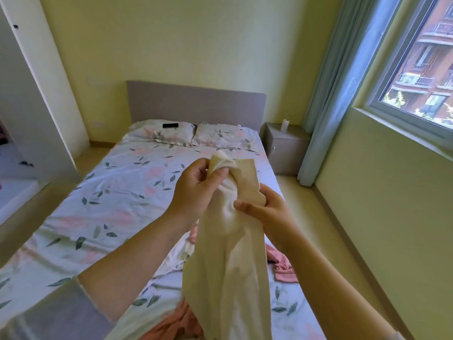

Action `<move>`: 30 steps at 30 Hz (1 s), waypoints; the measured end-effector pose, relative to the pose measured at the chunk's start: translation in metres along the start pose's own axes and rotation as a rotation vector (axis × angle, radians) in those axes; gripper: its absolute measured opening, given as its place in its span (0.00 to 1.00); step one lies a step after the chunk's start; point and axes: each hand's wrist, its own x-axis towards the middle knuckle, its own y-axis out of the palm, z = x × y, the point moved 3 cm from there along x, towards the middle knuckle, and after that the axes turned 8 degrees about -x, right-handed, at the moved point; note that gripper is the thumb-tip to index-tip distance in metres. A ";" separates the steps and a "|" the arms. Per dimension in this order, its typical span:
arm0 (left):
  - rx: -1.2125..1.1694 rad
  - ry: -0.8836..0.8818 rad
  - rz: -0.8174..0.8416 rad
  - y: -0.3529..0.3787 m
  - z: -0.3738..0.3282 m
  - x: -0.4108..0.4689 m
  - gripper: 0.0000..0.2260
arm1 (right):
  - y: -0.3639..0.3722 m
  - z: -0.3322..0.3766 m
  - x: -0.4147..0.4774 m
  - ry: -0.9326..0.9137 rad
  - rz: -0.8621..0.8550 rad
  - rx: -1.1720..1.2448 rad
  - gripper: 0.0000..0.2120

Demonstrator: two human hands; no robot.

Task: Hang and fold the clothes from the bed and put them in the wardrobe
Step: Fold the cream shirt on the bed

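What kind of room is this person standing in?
A bedroom, most likely in a flat: a double bed with two pillows and a grey headboard, a bedside cabinet, and an open white wardrobe at the left.

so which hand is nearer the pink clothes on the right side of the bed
Right. The right hand grips the cream garment just above the pink clothes; the left hand holds its top, farther left.
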 end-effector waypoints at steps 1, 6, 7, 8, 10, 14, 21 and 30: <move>-0.003 -0.010 0.068 0.005 0.003 0.005 0.16 | -0.006 -0.004 0.001 -0.002 -0.029 -0.044 0.20; -0.104 -0.142 0.323 0.034 0.024 0.026 0.11 | -0.039 -0.018 0.005 -0.013 -0.308 -0.238 0.07; -0.144 -0.174 0.337 0.039 0.029 0.029 0.11 | -0.048 -0.019 0.003 -0.006 -0.357 -0.240 0.06; -0.174 -0.185 0.334 0.042 0.034 0.033 0.10 | -0.059 -0.019 0.000 0.001 -0.401 -0.230 0.05; -0.177 -0.186 0.279 0.041 0.043 0.042 0.09 | -0.082 -0.017 -0.006 -0.011 -0.503 -0.200 0.04; -0.052 -0.234 0.230 0.025 0.078 0.051 0.08 | -0.128 -0.007 -0.021 -0.020 -0.748 -0.183 0.07; -0.062 -0.305 0.389 0.100 0.112 0.052 0.08 | -0.183 0.007 -0.075 -0.030 -1.069 -0.272 0.06; -0.016 -0.331 0.537 0.195 0.150 0.055 0.07 | -0.258 -0.057 -0.094 0.117 -1.193 -0.425 0.10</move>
